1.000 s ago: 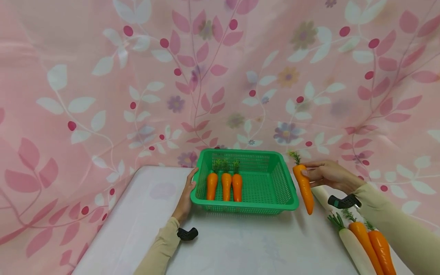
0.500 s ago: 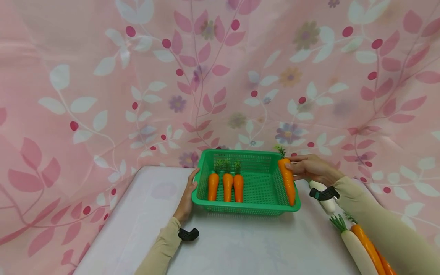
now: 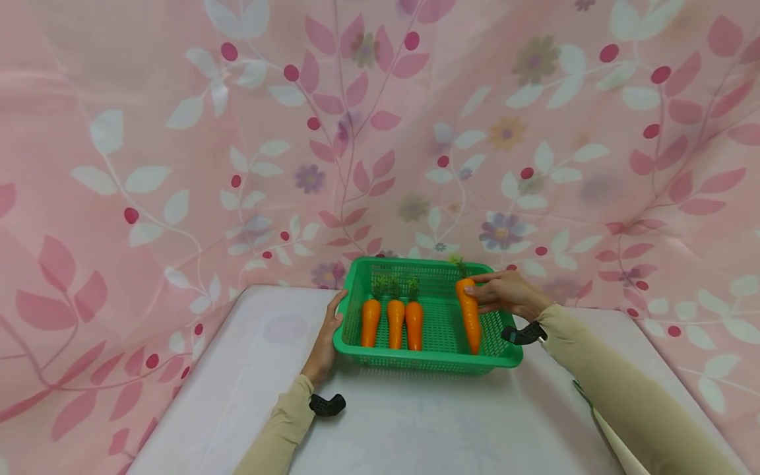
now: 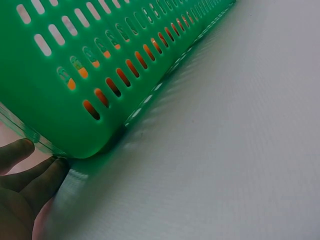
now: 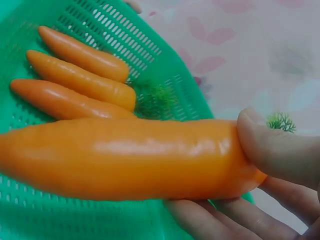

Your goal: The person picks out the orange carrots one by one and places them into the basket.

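Observation:
My right hand point(image 3: 509, 292) pinches an orange carrot point(image 3: 469, 315) near its leafy top, thumb on one side and fingers underneath in the right wrist view. The carrot hangs tip-down over the right part of a green plastic basket point(image 3: 415, 356). Inside the basket, three other carrots point(image 5: 82, 90) lie side by side at the left, green tops toward the back. My left hand point(image 3: 323, 340) rests against the basket's left side, fingers extended along the outside of the rim. In the left wrist view its fingertips point(image 4: 57, 167) touch the basket corner.
A white radish point(image 3: 617, 448) lies on the white table point(image 3: 427, 422) at the lower right, mostly hidden by my right sleeve point(image 3: 629, 389). A pink floral cloth point(image 3: 380, 132) hangs right behind the table.
My right hand has carried the carrot leftward from beside the basket, past its right rim, to over the inside. My left hand has stayed at the basket's left side.

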The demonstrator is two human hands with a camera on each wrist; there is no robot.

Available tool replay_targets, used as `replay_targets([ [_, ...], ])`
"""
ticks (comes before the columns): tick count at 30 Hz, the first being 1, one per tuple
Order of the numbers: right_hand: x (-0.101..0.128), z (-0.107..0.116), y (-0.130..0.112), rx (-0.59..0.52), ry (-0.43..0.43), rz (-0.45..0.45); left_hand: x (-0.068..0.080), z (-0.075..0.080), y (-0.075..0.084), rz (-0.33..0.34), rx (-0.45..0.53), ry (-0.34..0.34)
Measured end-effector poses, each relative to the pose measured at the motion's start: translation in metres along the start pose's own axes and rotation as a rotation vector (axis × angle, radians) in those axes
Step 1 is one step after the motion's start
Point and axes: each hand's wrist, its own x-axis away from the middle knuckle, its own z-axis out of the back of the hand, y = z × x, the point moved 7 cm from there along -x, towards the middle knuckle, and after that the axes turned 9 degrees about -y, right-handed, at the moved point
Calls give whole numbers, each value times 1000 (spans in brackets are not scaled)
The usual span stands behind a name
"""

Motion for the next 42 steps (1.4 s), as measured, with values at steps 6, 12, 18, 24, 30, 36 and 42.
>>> replay_targets([
  [6, -15, -10, 6, -14, 21, -28, -1, 1, 0, 3, 2, 0],
  [12, -29, -17, 10, -59, 23, -31, 0, 0, 2, 11, 9, -5],
  [18, -43, -22, 13, -54, 33, -26, 0, 1, 2, 13, 7, -7],
  [24, -54, -27, 24, 3, 60, -55, -1, 2, 2, 11, 17, -2],
  [30, -62, -31, 29, 31, 82, -77, 1, 2, 2, 13, 7, 4],
  [36, -71, -35, 35, 81, 87, -78, -1, 1, 3, 7, -1, 9],
  [42, -75, -37, 40, 173, 105, -85, -1, 1, 2, 10, -3, 13],
])
